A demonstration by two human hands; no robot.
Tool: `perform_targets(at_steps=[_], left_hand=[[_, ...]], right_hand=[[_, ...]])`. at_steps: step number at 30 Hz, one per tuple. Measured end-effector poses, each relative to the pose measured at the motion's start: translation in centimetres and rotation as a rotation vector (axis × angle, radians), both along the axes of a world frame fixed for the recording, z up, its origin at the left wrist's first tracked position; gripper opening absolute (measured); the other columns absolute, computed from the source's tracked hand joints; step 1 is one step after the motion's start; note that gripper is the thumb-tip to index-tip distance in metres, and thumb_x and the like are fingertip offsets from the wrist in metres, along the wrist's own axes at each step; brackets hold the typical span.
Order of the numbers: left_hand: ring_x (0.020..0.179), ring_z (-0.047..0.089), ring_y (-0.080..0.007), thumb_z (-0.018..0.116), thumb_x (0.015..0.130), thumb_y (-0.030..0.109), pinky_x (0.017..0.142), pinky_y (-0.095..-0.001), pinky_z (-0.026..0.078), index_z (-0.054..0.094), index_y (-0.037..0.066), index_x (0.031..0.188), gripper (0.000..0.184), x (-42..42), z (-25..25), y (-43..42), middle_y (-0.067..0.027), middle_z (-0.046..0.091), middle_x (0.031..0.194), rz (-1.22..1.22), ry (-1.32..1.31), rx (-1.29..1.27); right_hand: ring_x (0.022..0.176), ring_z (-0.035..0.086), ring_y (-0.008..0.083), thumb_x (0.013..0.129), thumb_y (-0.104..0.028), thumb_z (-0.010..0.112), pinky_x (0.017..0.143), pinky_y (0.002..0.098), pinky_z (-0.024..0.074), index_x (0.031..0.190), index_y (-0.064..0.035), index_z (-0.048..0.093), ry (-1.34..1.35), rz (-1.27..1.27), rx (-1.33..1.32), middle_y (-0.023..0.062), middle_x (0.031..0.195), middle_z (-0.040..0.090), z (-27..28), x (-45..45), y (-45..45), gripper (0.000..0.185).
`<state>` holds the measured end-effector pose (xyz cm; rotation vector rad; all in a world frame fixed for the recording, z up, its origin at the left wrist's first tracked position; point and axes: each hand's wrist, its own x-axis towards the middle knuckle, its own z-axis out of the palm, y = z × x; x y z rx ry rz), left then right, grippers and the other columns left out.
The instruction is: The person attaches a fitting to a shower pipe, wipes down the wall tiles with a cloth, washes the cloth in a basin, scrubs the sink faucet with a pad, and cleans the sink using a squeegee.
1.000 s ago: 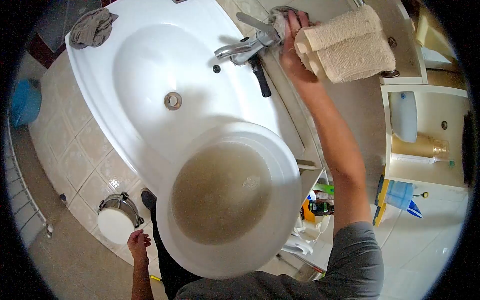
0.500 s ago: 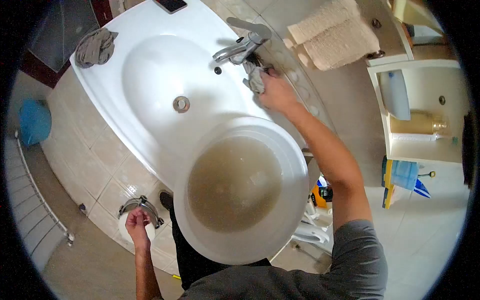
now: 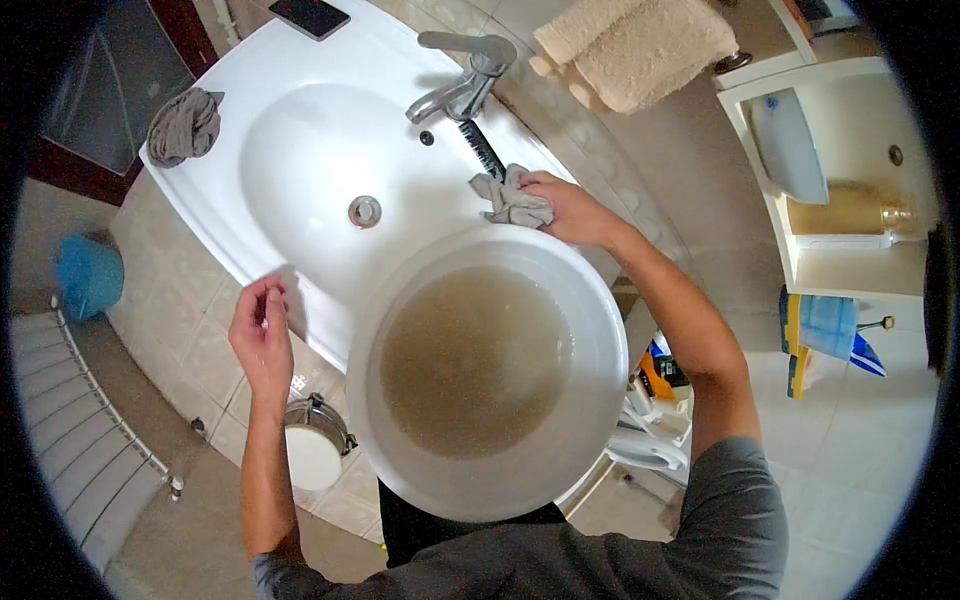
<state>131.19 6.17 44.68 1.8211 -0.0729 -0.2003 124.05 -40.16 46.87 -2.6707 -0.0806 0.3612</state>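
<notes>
We log our right hand [image 3: 572, 210] clamped on a grey cloth [image 3: 515, 200] at the back edge of the sink [image 3: 300, 150], seemingly wiping; the grip of our left hand [image 3: 264, 330] we cannot tell; next stroke would need clearance past the tub [image 3: 490, 492].

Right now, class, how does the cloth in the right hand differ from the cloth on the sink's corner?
The held cloth is gripped by the right hand; the corner cloth lies untouched. The held cloth looks lighter grey; the corner cloth looks darker and browner. The held cloth is near the black brush; the corner cloth sits across the sink. Both are crumpled.
</notes>
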Motion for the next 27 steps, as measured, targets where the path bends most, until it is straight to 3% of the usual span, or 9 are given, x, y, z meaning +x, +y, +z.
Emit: perform_targets(at_steps=[2, 4, 6, 9, 11, 15, 22, 24, 27], left_hand=[[0.080, 0.058, -0.0098, 0.055, 0.101, 0.009, 0.073, -0.0243, 0.048, 0.066, -0.002, 0.112, 0.019, 1.3, -0.1, -0.8, -0.0051, 0.066, 0.095, 0.001, -0.049, 0.030], [0.084, 0.060, -0.0127, 0.055, 0.100, 0.006, 0.076, -0.0267, 0.050, 0.066, -0.003, 0.112, 0.018, 2.5, -1.1, -1.3, -0.0060, 0.067, 0.098, -0.066, -0.161, 0.043], [0.089, 0.062, -0.0153, 0.054, 0.099, 0.003, 0.080, -0.0285, 0.051, 0.065, -0.003, 0.113, 0.019, 3.6, -1.5, -1.6, -0.0082, 0.067, 0.099, -0.119, -0.280, 0.117], [0.088, 0.064, -0.0211, 0.057, 0.093, 0.000, 0.083, -0.0336, 0.050, 0.065, -0.002, 0.110, 0.018, 5.1, -0.4, -2.4, -0.0107, 0.066, 0.098, -0.184, -0.274, 0.283], [0.088, 0.062, -0.0280, 0.063, 0.085, 0.002, 0.084, -0.0394, 0.047, 0.067, 0.002, 0.104, 0.019, 6.5, -0.6, -2.4, -0.0119, 0.065, 0.098, -0.321, -0.598, 0.593], [0.090, 0.060, -0.0316, 0.068, 0.078, 0.005, 0.083, -0.0426, 0.045, 0.067, 0.005, 0.100, 0.022, 6.4, -1.0, -2.9, -0.0111, 0.065, 0.100, -0.318, -0.760, 0.679], [0.096, 0.059, -0.0302, 0.069, 0.078, 0.006, 0.084, -0.0418, 0.045, 0.066, 0.005, 0.099, 0.021, 6.7, -1.4, -2.8, -0.0102, 0.064, 0.102, -0.287, -0.691, 0.682], [0.096, 0.059, -0.0303, 0.068, 0.078, 0.006, 0.084, -0.0417, 0.045, 0.066, 0.005, 0.099, 0.021, 6.5, -1.4, -3.0, -0.0101, 0.064, 0.101, -0.287, -0.706, 0.679], [0.095, 0.060, -0.0306, 0.068, 0.078, 0.005, 0.084, -0.0419, 0.045, 0.066, 0.004, 0.099, 0.021, 6.6, -1.4, -2.9, -0.0102, 0.065, 0.101, -0.291, -0.705, 0.674]], right_hand=[[0.115, 0.061, 0.0287, 0.066, -0.008, 0.075, 0.105, 0.0361, 0.0446, 0.127, -0.0028, 0.060, -0.031, 0.006, 0.003, 0.0169, 0.119, 0.066, 0.4, 0.7, 0.8, 0.063], [0.113, 0.062, 0.0310, 0.071, -0.004, 0.071, 0.103, 0.0379, 0.0464, 0.126, -0.0027, 0.060, 0.040, -0.094, 0.469, 0.0162, 0.112, 0.067, 1.5, 1.3, 0.8, 0.056], [0.115, 0.059, 0.0335, 0.072, 0.002, 0.072, 0.104, 0.0350, 0.0437, 0.123, -0.0022, 0.060, 0.276, -0.241, 0.460, 0.0156, 0.124, 0.062, 3.9, 1.3, 0.8, 0.053], [0.117, 0.057, 0.0325, 0.072, 0.006, 0.068, 0.102, 0.0401, 0.0439, 0.123, -0.0027, 0.061, -0.057, -0.096, -0.032, 0.0125, 0.129, 0.061, 5.1, 0.2, 2.3, 0.052], [0.119, 0.055, 0.0299, 0.082, -0.010, 0.063, 0.099, 0.0454, 0.0417, 0.114, -0.0040, 0.064, -0.581, -0.041, -0.717, 0.0128, 0.127, 0.062, 5.3, 0.4, 3.1, 0.033], [0.124, 0.051, 0.0276, 0.085, -0.018, 0.057, 0.098, 0.0453, 0.0399, 0.114, -0.0019, 0.065, -0.521, 0.150, -1.090, 0.0122, 0.133, 0.058, 0.8, 1.0, 0.6, 0.034], [0.126, 0.047, 0.0235, 0.083, -0.018, 0.056, 0.096, 0.0400, 0.0415, 0.112, -0.0038, 0.068, -0.392, 0.048, -0.975, 0.0071, 0.130, 0.058, -2.3, 9.2, 1.4, 0.033], [0.122, 0.051, 0.0236, 0.082, -0.018, 0.057, 0.093, 0.0403, 0.0437, 0.111, -0.0032, 0.068, -0.583, -0.002, -0.865, 0.0066, 0.126, 0.060, -2.9, 10.2, 1.2, 0.035], [0.117, 0.053, 0.0255, 0.081, -0.017, 0.058, 0.091, 0.0413, 0.0439, 0.113, -0.0017, 0.067, -0.355, 0.119, -0.903, 0.0091, 0.126, 0.061, 0.0, 3.8, 0.6, 0.036]])
